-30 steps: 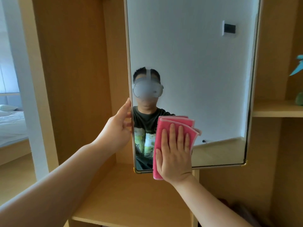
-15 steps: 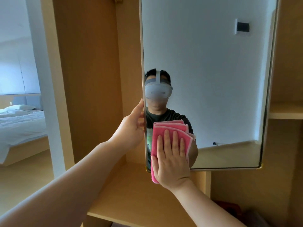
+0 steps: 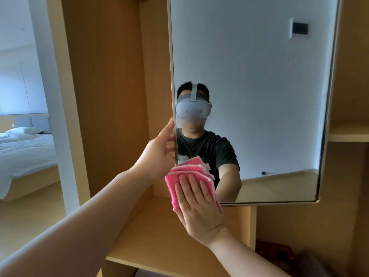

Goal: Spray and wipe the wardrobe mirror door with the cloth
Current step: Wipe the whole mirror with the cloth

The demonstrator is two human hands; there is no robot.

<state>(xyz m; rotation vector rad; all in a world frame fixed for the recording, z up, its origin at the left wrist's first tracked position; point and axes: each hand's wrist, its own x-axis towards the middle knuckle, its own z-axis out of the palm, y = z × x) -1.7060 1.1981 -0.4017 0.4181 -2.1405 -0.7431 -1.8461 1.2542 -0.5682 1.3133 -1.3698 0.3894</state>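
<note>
The wardrobe mirror door (image 3: 259, 96) stands swung out in front of me, its glass reflecting a person with a headset and a white wall. My left hand (image 3: 159, 148) grips the door's left edge at mid height. My right hand (image 3: 197, 204) lies flat on a folded pink cloth (image 3: 175, 182) and presses it against the mirror's lower left corner. The cloth's left part sticks out past the door's edge. No spray bottle is in view.
Behind the door a wooden shelf (image 3: 159, 236) runs below the mirror and an upright wardrobe panel (image 3: 107, 96) stands at the left. Another shelf (image 3: 349, 132) is at the right. A bed (image 3: 24, 152) shows through the opening at far left.
My right hand has slid the pink cloth leftward along the mirror's bottom to the lower left corner. My left hand keeps its hold on the door's edge.
</note>
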